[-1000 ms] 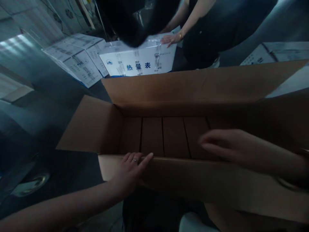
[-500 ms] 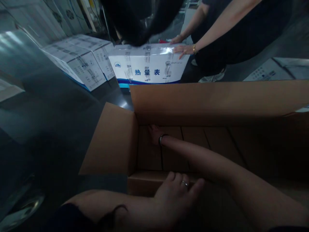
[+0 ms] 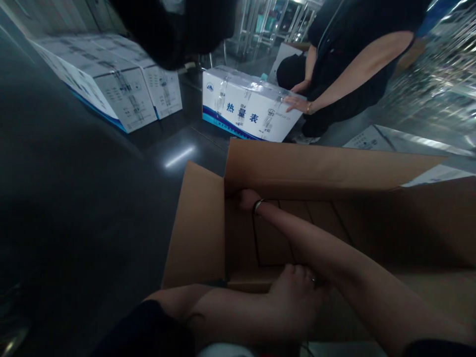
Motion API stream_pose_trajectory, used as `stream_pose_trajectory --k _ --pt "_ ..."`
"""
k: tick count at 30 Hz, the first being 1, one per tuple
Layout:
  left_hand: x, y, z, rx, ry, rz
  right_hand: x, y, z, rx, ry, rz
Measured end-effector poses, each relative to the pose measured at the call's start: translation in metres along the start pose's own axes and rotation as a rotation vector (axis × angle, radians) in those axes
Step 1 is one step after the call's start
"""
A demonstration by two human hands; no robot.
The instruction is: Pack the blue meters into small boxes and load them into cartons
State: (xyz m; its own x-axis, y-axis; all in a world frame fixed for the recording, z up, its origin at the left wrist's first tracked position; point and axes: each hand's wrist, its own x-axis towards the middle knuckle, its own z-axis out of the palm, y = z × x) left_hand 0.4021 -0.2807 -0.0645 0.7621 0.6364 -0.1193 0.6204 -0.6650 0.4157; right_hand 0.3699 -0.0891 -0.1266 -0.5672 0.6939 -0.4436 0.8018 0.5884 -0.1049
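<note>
A large open cardboard carton stands in front of me with its flaps spread. Inside lies a row of smaller brown boxes, with dark gaps between them. My right hand reaches across to the far left corner of the carton, over the leftmost small box; its fingers are in shadow and bent out of sight. My left hand, wearing a ring, lies at the carton's near edge with its fingers curled over the near flap.
Beyond the carton, a co-worker crouches with both hands on a taped white box with blue print. More white boxes stand on the dark floor at the left. Another white box is at the right.
My view has turned, so the carton sits farther right. My right hand's fingers, spread flat before, now bend down at the corner. My left fingers are more curled. The co-worker's box is more tilted.
</note>
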Motion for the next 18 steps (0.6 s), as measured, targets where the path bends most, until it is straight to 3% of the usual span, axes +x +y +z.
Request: stream_pose_trajectory --k 6,13,18 --pt "-0.001 -0.004 -0.002 -0.002 0.017 0.025 -0.002 -0.01 -0.011 -0.057 -0.008 0.001" --pt "0.004 -0.004 0.005 -0.027 0.026 -0.003 0.018 -0.016 -0.023 -0.058 -0.228 -0.048" --pt "0.003 -0.004 0.002 -0.044 0.01 -0.013 0.014 -0.015 -0.021 -0.055 -0.285 -0.096"
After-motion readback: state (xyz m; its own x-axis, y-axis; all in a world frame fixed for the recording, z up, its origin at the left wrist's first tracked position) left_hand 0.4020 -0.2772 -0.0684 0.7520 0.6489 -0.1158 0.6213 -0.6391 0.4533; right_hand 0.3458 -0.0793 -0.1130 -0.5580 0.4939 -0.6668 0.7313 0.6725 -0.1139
